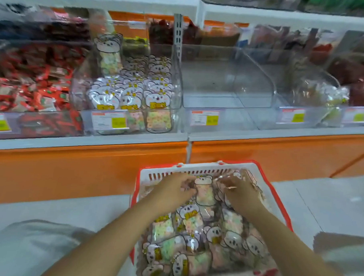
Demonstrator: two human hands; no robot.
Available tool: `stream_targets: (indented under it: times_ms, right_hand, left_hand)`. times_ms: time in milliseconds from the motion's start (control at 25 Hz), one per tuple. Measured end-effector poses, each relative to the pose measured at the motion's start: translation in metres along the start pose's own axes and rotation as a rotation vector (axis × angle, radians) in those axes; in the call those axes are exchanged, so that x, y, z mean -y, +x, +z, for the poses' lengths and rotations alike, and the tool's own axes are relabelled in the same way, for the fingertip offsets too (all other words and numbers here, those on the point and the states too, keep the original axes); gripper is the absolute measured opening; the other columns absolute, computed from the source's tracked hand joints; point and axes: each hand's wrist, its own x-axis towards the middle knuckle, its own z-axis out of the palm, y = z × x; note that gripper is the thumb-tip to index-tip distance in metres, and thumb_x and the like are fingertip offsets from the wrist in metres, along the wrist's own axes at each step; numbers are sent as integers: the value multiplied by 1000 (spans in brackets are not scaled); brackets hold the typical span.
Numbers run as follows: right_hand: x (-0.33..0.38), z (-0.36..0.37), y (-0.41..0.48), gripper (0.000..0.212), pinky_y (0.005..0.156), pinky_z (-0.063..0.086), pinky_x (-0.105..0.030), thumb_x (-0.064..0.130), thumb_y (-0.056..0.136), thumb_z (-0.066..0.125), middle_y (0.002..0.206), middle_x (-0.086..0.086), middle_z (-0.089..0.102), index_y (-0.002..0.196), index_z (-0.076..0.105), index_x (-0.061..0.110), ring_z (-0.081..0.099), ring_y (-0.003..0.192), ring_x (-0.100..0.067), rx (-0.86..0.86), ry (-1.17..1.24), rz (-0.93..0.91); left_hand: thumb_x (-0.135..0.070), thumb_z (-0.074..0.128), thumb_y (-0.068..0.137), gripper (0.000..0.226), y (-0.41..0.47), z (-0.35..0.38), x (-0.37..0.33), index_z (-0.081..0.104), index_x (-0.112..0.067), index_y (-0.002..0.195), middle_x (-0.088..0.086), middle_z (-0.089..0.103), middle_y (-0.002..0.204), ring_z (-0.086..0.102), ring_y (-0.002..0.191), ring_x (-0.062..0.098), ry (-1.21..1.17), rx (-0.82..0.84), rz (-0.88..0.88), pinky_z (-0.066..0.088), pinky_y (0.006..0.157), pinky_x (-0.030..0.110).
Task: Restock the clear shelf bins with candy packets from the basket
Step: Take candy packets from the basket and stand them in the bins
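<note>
White plastic basket (154, 175), red-rimmed, sits on the floor below the shelf, heaped with bear-faced candy packets (193, 242). Both hands work at its far end.

Left hand (174, 188): fingers curled onto the left edge of an upright packet (204, 193).

Right hand (240, 192): fingers bent down among packets in the far right corner. Through the blur I cannot tell whether it is holding or only sorting.

Step, as I judge it: gathering a batch to lift.

The stocked bin (129, 89) on the shelf carries rows of the same packets standing face-forward. The empty bin (227, 83) just right of it holds nothing.

To do it well:
- Square the packets the same way up, faces aligned, before lifting.
- Grip by the body rather than the thin printed top, since the film looks slippery.
- Take a modest bundle so none spill on the way up to the shelf.
</note>
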Motion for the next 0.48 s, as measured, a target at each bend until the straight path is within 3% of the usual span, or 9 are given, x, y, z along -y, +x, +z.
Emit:
stream_targets:
  times_ms: [160, 320, 400, 480]
  right_hand:
    - [-41, 1, 15, 55, 88, 47, -36, -2, 91, 51, 148, -12, 37, 141, 44, 19, 49, 123, -29, -113, -96, 58]
    - [-60, 9, 32, 71, 107, 40, -41, -4, 85, 49, 162, -5, 0, 147, 34, 29, 22, 144, -31, -42, -401, -13]
    - [-62, 10, 33, 66, 111, 35, -43, -4, 84, 49, 161, -7, -2, 141, 40, 29, 19, 144, -34, -36, -465, -14]
    - [-61, 7, 32, 60, 106, 40, -44, -3, 80, 53, 157, -11, 11, 130, 48, 29, 28, 137, -36, -65, -515, -38]
  left_hand:
    - [-28, 56, 97, 45, 24, 45, 8, 49, -27, 142, -3, 55, 136, 55, 118, 14, -63, 76, -124, 46, 98, 31]
    - [-32, 53, 99, 47, 48, 73, 10, 42, -24, 144, 1, 47, 141, 53, 117, 18, -88, 110, -203, 44, 90, 29]
    - [-32, 52, 100, 35, 54, 80, 5, 49, -23, 134, 2, 49, 132, 50, 124, 20, -95, 78, -189, 39, 89, 25]
    - [-34, 48, 101, 30, 59, 84, -1, 57, -20, 125, -1, 52, 117, 54, 113, 15, -94, 22, -145, 39, 85, 23]
